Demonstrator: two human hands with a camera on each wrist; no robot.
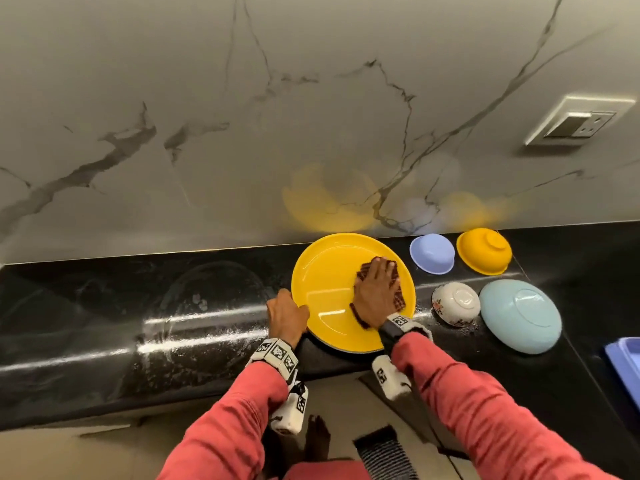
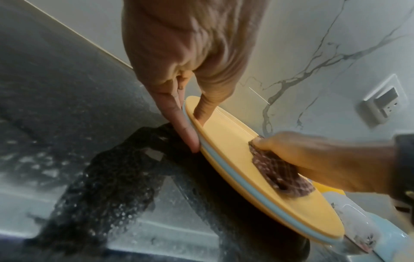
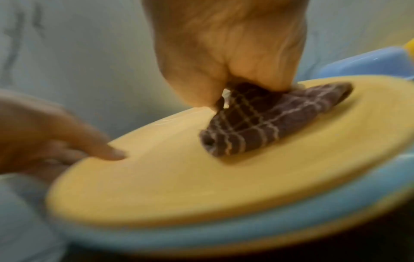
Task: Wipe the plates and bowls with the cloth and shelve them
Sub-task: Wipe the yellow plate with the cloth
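On top of the yellow plate (image 1: 332,289), the right hand (image 1: 375,296) is pressing down with fingers spread flat over the folded brown checked cloth (image 3: 257,120), pushing it across the smooth face. At the plate's left edge, the left hand (image 1: 285,315) is pinching the rim, thumb on top and fingers underneath, keeping it steady. Under the yellow plate a blue rim is showing in the wrist views, so it is probably sitting on a stack, though the blur is making that hard to count. All this is resting on the black counter (image 1: 104,323) near its front edge.

The plate is looking hard, shiny and slippery, and maybe light like plastic, so the rim is the best place to grab it. The cloth is soft and floppy.

To the right, a purple bowl (image 1: 432,253), a yellow bowl (image 1: 484,251), a flowered white bowl (image 1: 455,303) and a pale blue plate (image 1: 520,316) are lying upside down, waiting.
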